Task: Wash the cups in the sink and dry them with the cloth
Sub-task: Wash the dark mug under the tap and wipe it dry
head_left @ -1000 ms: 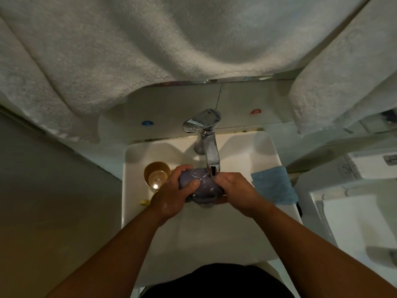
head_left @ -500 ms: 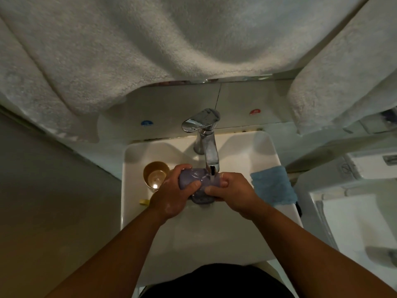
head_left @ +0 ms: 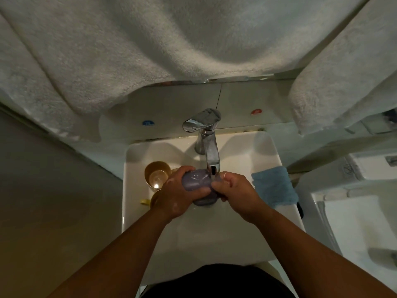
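Step in hand: washing the purple cup [head_left: 196,179] under the chrome tap [head_left: 211,162], centre of the white sink [head_left: 214,244].
Left hand [head_left: 178,198]: fingers and thumb curled round the purple cup's left side, gripping it; soap flecks on the skin.
Right hand [head_left: 236,194]: fingers curled onto the cup's right end at the spout, holding or rubbing it; fingertips partly hidden.
Cups counted: two in plain view. The purple one is in the hands; a gold cup [head_left: 158,175] stands upright at 9 o'clock of the hands, just beside the left hand. A brownish shape below the gold cup cannot be identified.
Cloths counted: one blue cloth [head_left: 275,188], lying on the sink's rim at 3 o'clock, near the right hand, not in use.
Towels counted: two pale towels [head_left: 150,50] hanging at 12 o'clock.
Progress, judged: early to middle. First cup mid-wash; the gold cup probably awaits washing; no drying begun.
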The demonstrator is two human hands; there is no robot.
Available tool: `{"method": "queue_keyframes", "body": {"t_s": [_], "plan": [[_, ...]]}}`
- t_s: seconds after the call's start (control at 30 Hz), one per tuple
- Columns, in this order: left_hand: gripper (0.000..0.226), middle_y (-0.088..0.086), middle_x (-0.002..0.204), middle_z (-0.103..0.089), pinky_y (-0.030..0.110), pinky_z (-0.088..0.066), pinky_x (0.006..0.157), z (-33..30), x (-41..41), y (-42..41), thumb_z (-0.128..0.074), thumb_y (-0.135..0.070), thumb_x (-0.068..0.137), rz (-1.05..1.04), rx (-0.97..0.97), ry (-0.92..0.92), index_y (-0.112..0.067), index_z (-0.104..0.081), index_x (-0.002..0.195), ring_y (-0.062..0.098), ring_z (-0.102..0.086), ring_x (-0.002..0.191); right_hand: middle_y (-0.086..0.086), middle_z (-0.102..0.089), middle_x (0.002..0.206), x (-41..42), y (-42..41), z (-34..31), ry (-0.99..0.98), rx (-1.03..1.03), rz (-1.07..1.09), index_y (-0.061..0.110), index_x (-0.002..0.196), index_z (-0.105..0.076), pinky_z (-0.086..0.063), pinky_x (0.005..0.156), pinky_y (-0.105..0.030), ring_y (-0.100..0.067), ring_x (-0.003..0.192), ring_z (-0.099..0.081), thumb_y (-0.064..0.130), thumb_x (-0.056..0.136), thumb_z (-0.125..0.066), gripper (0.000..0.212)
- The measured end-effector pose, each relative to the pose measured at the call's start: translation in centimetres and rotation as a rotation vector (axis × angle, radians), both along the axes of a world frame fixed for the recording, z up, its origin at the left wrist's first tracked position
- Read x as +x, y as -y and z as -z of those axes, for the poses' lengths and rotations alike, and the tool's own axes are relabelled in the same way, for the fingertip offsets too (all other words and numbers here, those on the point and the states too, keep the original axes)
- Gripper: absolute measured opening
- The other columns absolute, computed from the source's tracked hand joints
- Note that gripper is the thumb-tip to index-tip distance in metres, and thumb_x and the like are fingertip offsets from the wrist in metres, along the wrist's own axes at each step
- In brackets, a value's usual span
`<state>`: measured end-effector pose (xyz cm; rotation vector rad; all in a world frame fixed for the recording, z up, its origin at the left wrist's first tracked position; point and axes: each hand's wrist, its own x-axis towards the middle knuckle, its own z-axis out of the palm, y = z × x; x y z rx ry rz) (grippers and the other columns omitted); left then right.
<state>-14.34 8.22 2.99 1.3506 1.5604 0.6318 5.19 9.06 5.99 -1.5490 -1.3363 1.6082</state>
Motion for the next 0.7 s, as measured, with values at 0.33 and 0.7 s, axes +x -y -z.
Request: {"method": "queue_keyframes", "body": {"t_s": [0.33,0.7], "plan": [[0.086,-0.010,0.127,-0.047,0.021,-0.047,0.088,-0.3,0.7,0.8,-0.088,-0.040,0.074,0.040,0.022,-0.071,-0.025,-0.044,0.147,0.014,-0.052,0.115,-0.004,-0.075,0.091,0.4,0.3,1.3,-0.028,-0.058,0.097,0.013,0.101,-0.067,-0.058,0.073,-0.025,-0.014,0.084,-0.072,0.018,0.089,-0.074,0.015],[0.072,-0.011,0.122,-0.064,0.018,-0.051,0.089,0.1,1.6,1.4,-0.091,-0.032,0.072,0.109,0.111,0.006,-0.023,-0.056,0.134,0.003,-0.060,0.110,0.001,-0.072,0.091,-0.5,0.6,1.4,0.138,0.034,0.062,0.019,0.098,-0.068,-0.062,0.078,-0.035,-0.015,0.086,-0.070,0.025,0.086,-0.076,0.016]]}}
